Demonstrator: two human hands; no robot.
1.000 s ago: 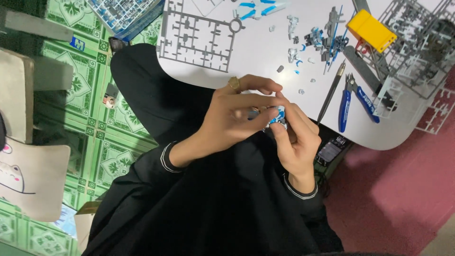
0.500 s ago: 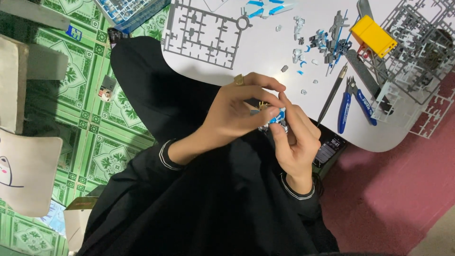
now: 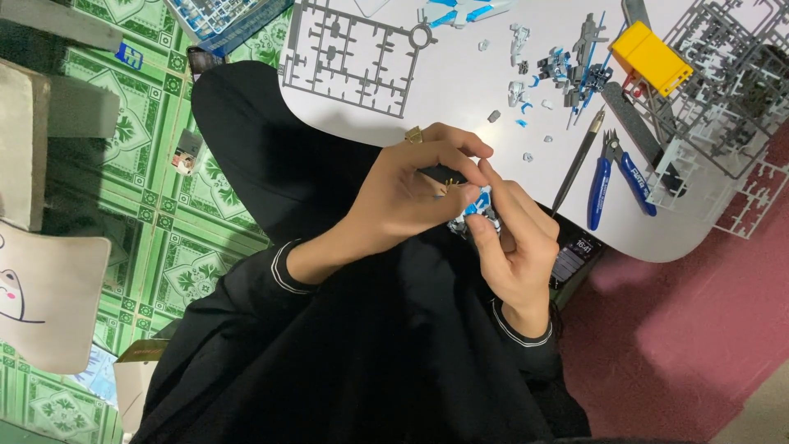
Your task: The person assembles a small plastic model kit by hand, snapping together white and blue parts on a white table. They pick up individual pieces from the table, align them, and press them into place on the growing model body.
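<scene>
Together, the left hand (image 3: 403, 193) and right hand (image 3: 514, 247) pinch a small blue-and-white model piece (image 3: 477, 210) just below the white surface (image 3: 460, 99), fingers closed for steadiness.

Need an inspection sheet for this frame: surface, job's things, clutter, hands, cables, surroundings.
Surface: white rounded tabletop, crowded along the far side.
Job's things: small blue-and-white plastic model part, pinched between both hands above the lap.
Clutter: grey plastic parts frame; blue-handled side cutters; thin dark hobby knife; yellow block; loose small grey and blue pieces; more grey frames at the right.
Hands: left hand and right hand both grip the part.
Cables: nothing seen.
Surroundings: green patterned floor tiles; dark phone beneath the table edge; maroon floor.
</scene>
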